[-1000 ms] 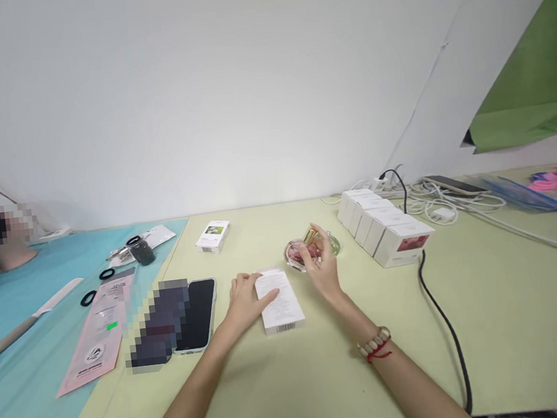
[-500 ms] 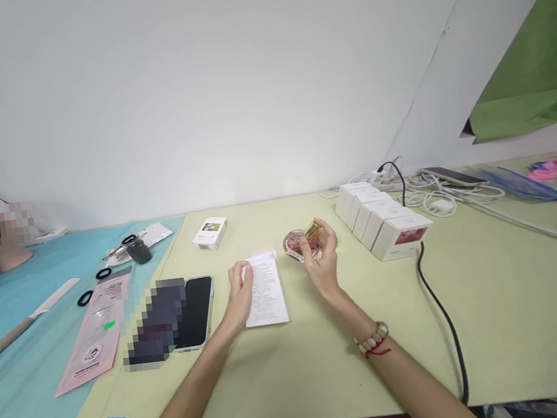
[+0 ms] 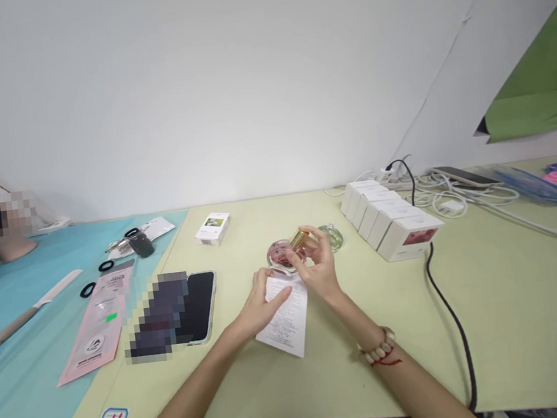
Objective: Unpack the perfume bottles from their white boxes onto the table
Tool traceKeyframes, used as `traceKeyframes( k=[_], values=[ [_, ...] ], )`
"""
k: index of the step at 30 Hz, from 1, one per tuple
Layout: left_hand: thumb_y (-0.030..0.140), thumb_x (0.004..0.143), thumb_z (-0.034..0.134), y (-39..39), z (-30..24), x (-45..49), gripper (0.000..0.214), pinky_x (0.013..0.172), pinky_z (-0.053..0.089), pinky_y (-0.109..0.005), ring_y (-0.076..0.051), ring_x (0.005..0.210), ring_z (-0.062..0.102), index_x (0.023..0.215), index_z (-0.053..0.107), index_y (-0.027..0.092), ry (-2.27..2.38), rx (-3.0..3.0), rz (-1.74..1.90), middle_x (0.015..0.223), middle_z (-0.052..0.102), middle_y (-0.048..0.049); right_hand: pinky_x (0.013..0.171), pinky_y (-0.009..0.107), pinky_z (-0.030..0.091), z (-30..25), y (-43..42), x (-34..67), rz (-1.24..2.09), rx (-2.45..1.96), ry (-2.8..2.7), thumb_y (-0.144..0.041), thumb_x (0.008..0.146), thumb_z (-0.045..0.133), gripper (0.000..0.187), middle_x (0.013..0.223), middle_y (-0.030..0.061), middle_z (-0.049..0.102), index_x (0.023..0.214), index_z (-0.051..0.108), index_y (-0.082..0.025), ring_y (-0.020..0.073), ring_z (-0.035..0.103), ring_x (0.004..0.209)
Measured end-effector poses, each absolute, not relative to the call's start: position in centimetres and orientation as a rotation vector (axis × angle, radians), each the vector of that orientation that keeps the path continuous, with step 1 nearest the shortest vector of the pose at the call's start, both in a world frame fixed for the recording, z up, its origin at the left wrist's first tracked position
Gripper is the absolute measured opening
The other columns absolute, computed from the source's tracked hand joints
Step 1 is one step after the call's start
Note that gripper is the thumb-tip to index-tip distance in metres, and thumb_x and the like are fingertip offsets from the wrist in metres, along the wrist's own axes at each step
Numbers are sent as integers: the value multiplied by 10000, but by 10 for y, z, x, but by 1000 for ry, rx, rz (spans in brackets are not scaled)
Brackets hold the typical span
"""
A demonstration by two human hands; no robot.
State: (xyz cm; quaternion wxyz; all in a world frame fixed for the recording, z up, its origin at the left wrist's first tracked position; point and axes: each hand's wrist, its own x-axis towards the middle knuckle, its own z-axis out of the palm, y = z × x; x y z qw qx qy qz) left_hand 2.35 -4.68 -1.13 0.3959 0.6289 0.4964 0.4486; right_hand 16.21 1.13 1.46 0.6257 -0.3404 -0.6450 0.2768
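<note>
My right hand (image 3: 320, 271) is closed around a round pink glass perfume bottle (image 3: 278, 254) with a gold cap (image 3: 299, 238). The bottle is tilted, its cap toward the upper right by my fingertips. A sheet of printed paper (image 3: 287, 329) hangs just below it, its top edge by the bottle's base. My left hand (image 3: 258, 308) grips this sheet at its upper left, thumb across the print and fingers partly hidden behind. Past my right fingers, a round green glass bottle (image 3: 335, 238) rests on the table, partly covered by the hand.
Several white boxes (image 3: 385, 220) stand in a row at right, beside a black cable (image 3: 446, 311) and tangled white cords (image 3: 483, 196). A small white box (image 3: 213, 229) lies at back left. Nearer left are a phone (image 3: 202, 308), a pink packet (image 3: 103, 323), a knife (image 3: 33, 311) and a mannequin head (image 3: 11, 246).
My right hand has brought the perfume bottle left, and my left hand has moved right with the paper, now tilted. The green bottle behind has come into view.
</note>
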Motion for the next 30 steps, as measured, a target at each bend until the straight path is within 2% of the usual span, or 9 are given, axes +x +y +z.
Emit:
traceKeyframes(
  k=[7,15,18,21,24,30],
  values=[
    [375,836,495,-44,-9,18,262,773,441,-307,-157,860,548,995,372,207,1183,1580,1218,977,525,-35,706,313,484,17,8,163,567,-812,-1644,-279,732,608,396,869,24,613,1105,476,-248,172,609,793],
    [320,820,530,-47,-9,19,226,862,415,-326,-176,999,522,938,368,216,1231,1782,1382,1119,474,-66,680,303,469,29,1,164,511,-759,-1672,-270,747,595,419,940,45,602,1140,451,-240,178,593,819],
    [300,819,535,-47,-14,19,220,883,409,-339,-193,1084,483,941,369,225,1267,1921,1485,1135,444,-75,721,321,481,31,-3,163,470,-731,-1677,-269,752,594,423,1011,58,583,1148,449,-248,188,592,866],
    [299,799,570,-42,-22,14,296,827,440,-330,-200,1095,480,965,330,246,1225,2118,1671,1152,413,-81,773,350,489,25,-6,162,432,-686,-1685,-258,758,589,440,1099,77,542,1169,432,-259,203,581,928],
    [295,787,589,-36,-31,7,376,768,463,-309,-184,1047,504,995,276,273,1151,2284,1834,1148,392,-74,789,386,489,15,-9,158,356,-634,-1726,-238,747,600,459,1100,81,528,1172,430,-273,217,569,940],
    [302,783,571,-34,-25,6,486,748,473,-303,-190,1046,486,1127,229,275,1284,2269,1789,1145,377,-94,776,408,467,11,-13,151,195,-668,-1765,-236,750,600,431,1023,71,572,1147,436,-275,225,564,912]
  ],
)
